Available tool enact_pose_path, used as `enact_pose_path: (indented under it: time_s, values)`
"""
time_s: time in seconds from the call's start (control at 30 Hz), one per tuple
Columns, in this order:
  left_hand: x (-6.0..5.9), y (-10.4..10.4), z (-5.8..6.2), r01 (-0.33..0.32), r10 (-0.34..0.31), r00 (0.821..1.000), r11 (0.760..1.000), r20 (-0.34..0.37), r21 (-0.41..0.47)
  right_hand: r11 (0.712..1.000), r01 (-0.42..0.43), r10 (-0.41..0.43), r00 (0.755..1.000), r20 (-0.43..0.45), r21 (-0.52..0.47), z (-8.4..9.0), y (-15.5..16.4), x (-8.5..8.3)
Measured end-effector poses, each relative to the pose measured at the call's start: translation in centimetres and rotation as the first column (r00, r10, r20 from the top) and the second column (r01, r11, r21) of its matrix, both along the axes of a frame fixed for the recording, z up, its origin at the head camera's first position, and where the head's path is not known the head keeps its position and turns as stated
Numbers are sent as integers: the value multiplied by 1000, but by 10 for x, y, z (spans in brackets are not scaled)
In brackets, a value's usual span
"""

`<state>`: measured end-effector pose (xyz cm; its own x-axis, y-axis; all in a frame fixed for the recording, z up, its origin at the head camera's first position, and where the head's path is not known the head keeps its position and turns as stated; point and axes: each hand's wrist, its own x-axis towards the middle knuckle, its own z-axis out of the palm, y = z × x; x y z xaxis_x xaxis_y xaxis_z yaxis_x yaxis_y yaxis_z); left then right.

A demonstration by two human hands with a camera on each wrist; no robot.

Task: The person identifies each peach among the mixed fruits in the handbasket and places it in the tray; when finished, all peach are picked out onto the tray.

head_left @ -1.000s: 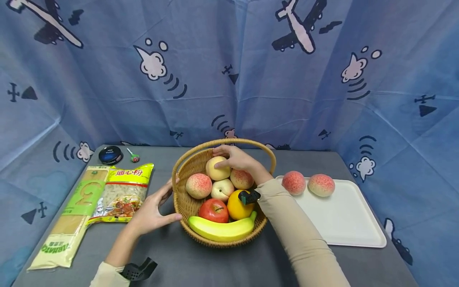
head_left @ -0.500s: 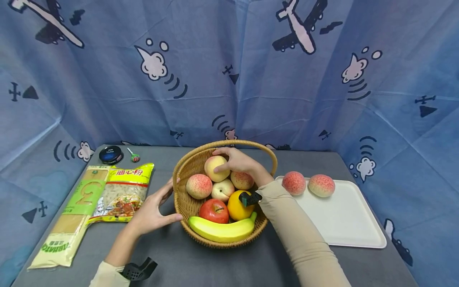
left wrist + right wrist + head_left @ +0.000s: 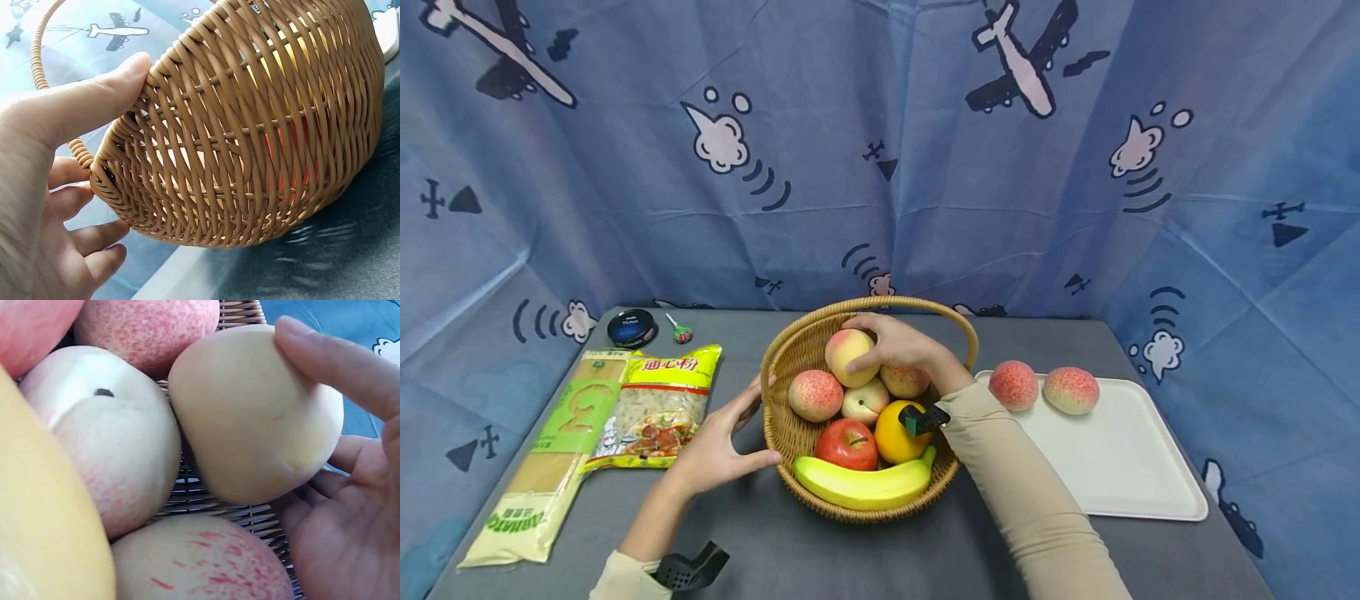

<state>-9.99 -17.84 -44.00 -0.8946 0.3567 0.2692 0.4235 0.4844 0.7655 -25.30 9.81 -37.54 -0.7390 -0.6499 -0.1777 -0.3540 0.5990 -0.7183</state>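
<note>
A pale yellow peach (image 3: 851, 357) with a pink blush sits at the back of the wicker basket (image 3: 782, 433). My right hand (image 3: 898, 342) grips it, thumb on the near side and fingers behind. In the right wrist view, the held peach (image 3: 250, 419) is beside a whitish peach (image 3: 119, 437). My left hand (image 3: 722, 442) holds the basket's left rim, the thumb on the rim and the other fingers by the handle's base, partly hidden. Around the held peach lie a blushed peach (image 3: 816, 395), another peach (image 3: 904, 380), a red apple (image 3: 847, 444), an orange (image 3: 895, 433) and a banana (image 3: 863, 483).
Two reddish peaches (image 3: 1013, 385) lie at the back of a white tray (image 3: 1120, 467) on the right. To the left are a noodle packet (image 3: 550, 467), a macaroni bag (image 3: 658, 408), a dark round tin (image 3: 632, 328) and a lollipop (image 3: 681, 332). A patterned curtain (image 3: 820, 125) hangs behind.
The peach in my right hand has shifted slightly left and turned, showing more of its pink side. My left hand stays at the basket's rim.
</note>
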Motion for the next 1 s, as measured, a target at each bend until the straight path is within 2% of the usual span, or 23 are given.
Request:
enact_pose_path:
  time_s: [0.3,0.5,0.7,0.8,1.0]
  values:
    - [1,1,0,-9,9,1000,1000,-2,-13,999,-5,5,1000,12,-54,1,2,2]
    - [2,-1,0,-6,6,1000,1000,-1,-1,983,-12,22,998,51,-182,9,4,11]
    - [2,-2,-2,-5,5,1000,1000,10,6,959,-5,12,1000,25,-284,25,6,28]
    - [1,-2,-2,-2,2,1000,1000,15,4,936,-13,19,1000,14,-351,31,10,40]
    - [1,-3,-3,6,-7,1000,1000,11,20,904,-57,30,997,-69,-424,42,25,66]
